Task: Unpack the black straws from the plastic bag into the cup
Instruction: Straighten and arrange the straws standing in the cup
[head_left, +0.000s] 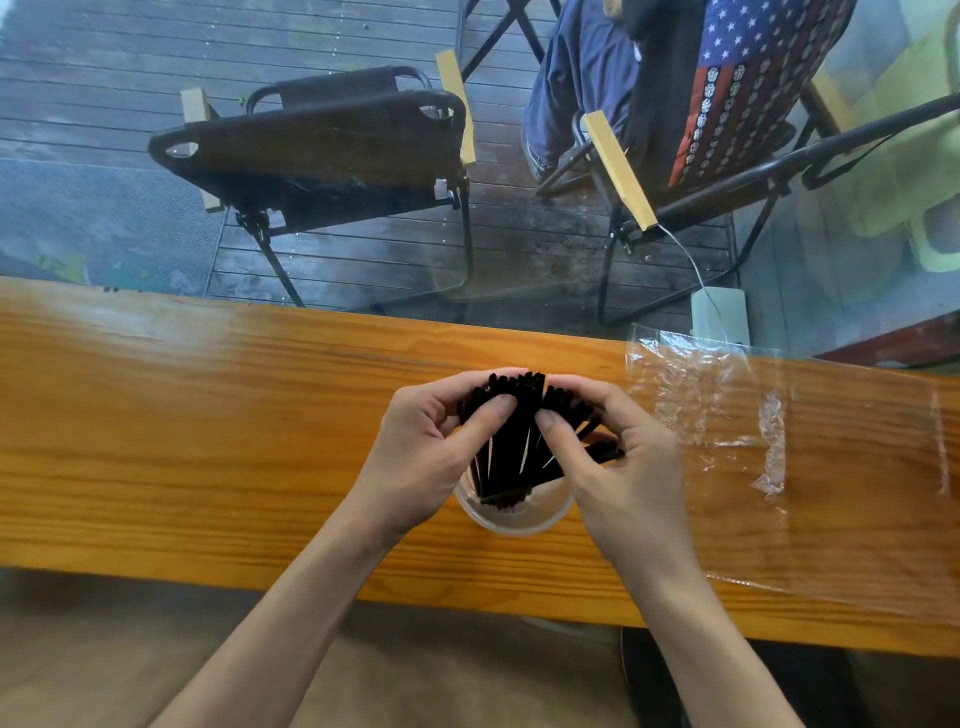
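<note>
- Head view: left hand (431, 441) and right hand (618, 457) both pinch the fanned black straws (519, 441), ends already in the cup (514, 512) on the tabletop (208, 415).
- Plastic bag (727, 415) lies emptied at right.
- I'd gather the fan upright before releasing, or the cup may tip.

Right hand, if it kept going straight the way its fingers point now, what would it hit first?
The right hand points up-left into the fanned black straws it already pinches; past them it would likely meet the left hand. Depth is hard to judge.
</note>
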